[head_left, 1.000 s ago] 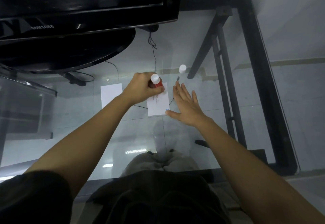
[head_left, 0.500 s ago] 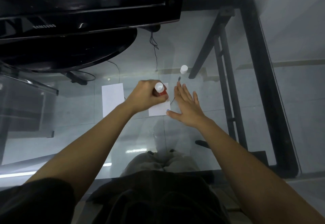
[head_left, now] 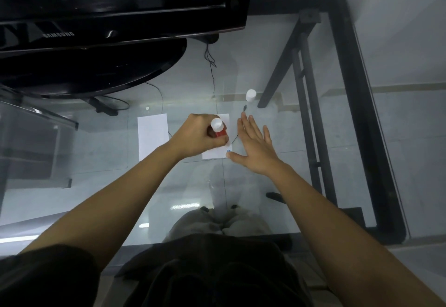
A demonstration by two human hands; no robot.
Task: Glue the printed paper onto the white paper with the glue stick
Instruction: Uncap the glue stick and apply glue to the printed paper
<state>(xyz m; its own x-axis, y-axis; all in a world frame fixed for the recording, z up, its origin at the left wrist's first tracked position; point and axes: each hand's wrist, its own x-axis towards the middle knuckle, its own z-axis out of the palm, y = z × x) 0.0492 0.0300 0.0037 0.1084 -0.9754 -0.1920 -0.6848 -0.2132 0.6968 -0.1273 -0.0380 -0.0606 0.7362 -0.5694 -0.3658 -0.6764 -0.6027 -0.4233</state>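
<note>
My left hand (head_left: 196, 135) is closed around a red glue stick (head_left: 218, 129) with a white end pointing up, and it presses down over the printed paper (head_left: 217, 153). Most of that paper is hidden under the hand; its near edge and a small blue mark show. My right hand (head_left: 255, 147) lies flat with fingers spread beside the paper's right edge, the thumb touching its near right corner. A blank white paper (head_left: 152, 136) lies flat to the left, apart from both hands. A white cap (head_left: 250, 95) stands farther back on the glass.
The work surface is a glass table (head_left: 277, 181) with a black frame (head_left: 357, 94) along the right and back. A black monitor (head_left: 115, 5) on a round base fills the back left. Thin cables run under the glass near the papers. My knees show below the glass.
My left hand with the glue stick has slid toward me over the printed paper, covering more of it. My right hand has stayed flat beside the paper.
</note>
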